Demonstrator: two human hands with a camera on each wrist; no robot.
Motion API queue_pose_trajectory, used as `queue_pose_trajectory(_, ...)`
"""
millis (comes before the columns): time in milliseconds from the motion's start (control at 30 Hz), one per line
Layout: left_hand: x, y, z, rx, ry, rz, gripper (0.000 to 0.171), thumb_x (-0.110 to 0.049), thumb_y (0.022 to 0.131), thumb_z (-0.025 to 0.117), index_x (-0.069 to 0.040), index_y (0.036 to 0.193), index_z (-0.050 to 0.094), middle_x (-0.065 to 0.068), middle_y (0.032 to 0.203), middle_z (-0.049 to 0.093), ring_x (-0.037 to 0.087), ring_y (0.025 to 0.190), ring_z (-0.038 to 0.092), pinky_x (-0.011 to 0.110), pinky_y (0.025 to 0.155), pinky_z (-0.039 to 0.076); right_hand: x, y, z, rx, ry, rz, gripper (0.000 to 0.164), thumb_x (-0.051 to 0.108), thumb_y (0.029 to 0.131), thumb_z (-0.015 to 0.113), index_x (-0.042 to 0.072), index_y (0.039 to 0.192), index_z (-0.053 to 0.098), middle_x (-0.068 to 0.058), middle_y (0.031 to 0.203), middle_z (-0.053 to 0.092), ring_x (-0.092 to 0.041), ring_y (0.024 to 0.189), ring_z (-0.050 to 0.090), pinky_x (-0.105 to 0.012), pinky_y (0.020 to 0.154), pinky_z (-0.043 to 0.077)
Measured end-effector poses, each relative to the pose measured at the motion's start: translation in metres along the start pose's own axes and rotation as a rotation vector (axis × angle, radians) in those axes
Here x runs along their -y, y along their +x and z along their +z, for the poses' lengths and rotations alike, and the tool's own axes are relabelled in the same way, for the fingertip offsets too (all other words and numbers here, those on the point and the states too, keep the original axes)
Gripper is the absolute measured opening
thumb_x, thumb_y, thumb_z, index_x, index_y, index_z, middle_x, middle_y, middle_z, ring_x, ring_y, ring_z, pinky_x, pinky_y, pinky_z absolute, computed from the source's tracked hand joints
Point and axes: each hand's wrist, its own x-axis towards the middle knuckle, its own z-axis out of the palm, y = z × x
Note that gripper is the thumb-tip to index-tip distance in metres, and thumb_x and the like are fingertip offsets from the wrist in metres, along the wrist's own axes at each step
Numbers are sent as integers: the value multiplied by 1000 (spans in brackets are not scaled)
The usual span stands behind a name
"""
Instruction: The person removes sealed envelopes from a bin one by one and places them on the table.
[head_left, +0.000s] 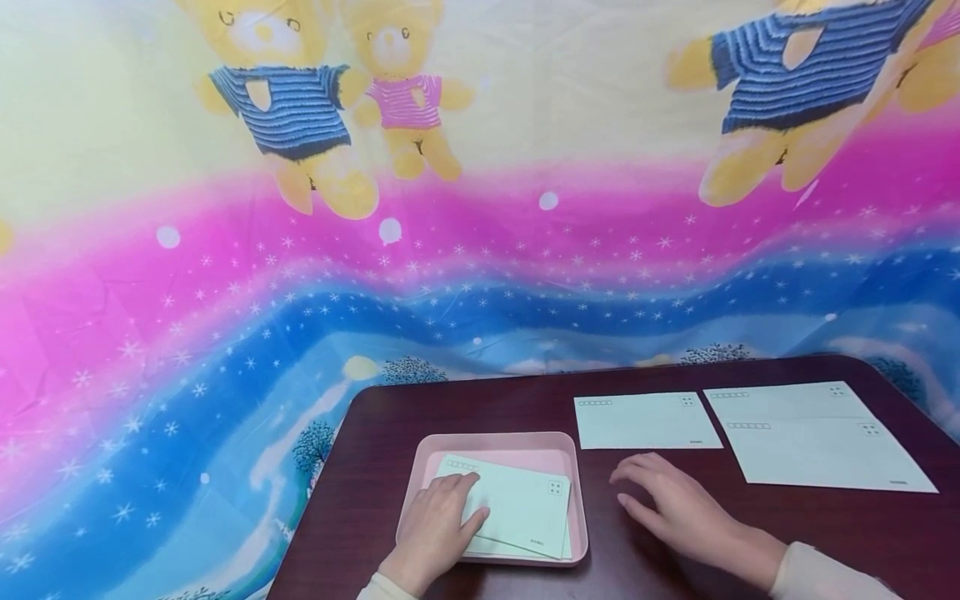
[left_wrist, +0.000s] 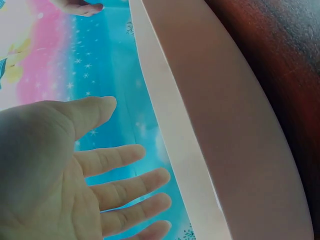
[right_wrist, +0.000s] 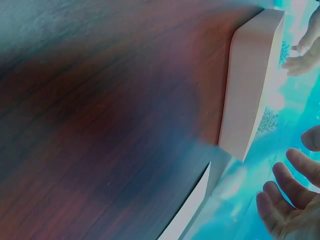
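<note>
In the head view a shallow pink tray (head_left: 572, 467) holds a small pile of white envelopes (head_left: 517, 510), lying slightly askew. My left hand (head_left: 442, 517) is over the left part of the pile, covering some of it. The left wrist view shows that hand (left_wrist: 65, 175) with fingers extended and spread, nothing in them, above the tray's side wall (left_wrist: 215, 120). To the right of the tray, my right hand (head_left: 678, 504) hovers over the table with loosely bent fingers. In the right wrist view the right hand (right_wrist: 292, 195) holds nothing.
A single envelope (head_left: 645, 421) lies flat behind the right hand. Further right are two overlapping envelopes (head_left: 825, 454). Everything rests on a dark reddish-brown table (head_left: 495, 408), whose far edge meets a hanging cloth (head_left: 480, 308) printed with bears.
</note>
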Motion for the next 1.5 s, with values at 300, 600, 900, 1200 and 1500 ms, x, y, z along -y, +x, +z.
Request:
queue_pose_trajectory(300, 6, -2, 2, -35, -17, 2, 45, -38, 85, 62, -8, 119, 63, 6, 109, 66, 24, 102, 60, 44, 80, 48, 12, 5, 8, 3, 26, -40, 23, 19, 76, 73, 22, 98, 66, 14, 103, 59, -5, 98, 54, -32, 77, 50)
queue_pose_trajectory(600, 11, -4, 4, -23, -17, -16, 45, -39, 86, 61, -8, 119, 63, 7, 111, 66, 24, 103, 59, 44, 85, 47, 21, 12, 16, 26, 40, -25, 22, 22, 78, 71, 22, 99, 67, 15, 103, 58, -4, 98, 53, -32, 79, 50)
queue_pose_trajectory(900, 15, -3, 6, -13, -18, -30, 44, -38, 86, 62, -8, 118, 63, 7, 110, 66, 25, 103, 59, 44, 86, 47, 27, 16, 31, 29, 58, -44, 24, 19, 77, 71, 22, 99, 66, 14, 104, 59, -3, 99, 51, -30, 80, 49)
queue_pose_trajectory(1200, 16, -4, 8, -28, -19, -33, 44, -38, 85, 62, -8, 117, 64, 8, 109, 66, 25, 102, 60, 44, 86, 47, 35, 25, 43, 32, 56, -80, 20, 18, 76, 69, 20, 96, 66, 11, 101, 60, -6, 97, 52, -35, 80, 45)
queue_pose_trajectory(1500, 20, -1, 10, -26, -13, -39, 43, -38, 85, 62, -8, 116, 64, 9, 107, 67, 26, 100, 61, 44, 86, 47, 41, 36, 50, 119, 82, -72, 18, 25, 81, 67, 20, 99, 65, 12, 99, 59, -6, 94, 50, -34, 82, 45)
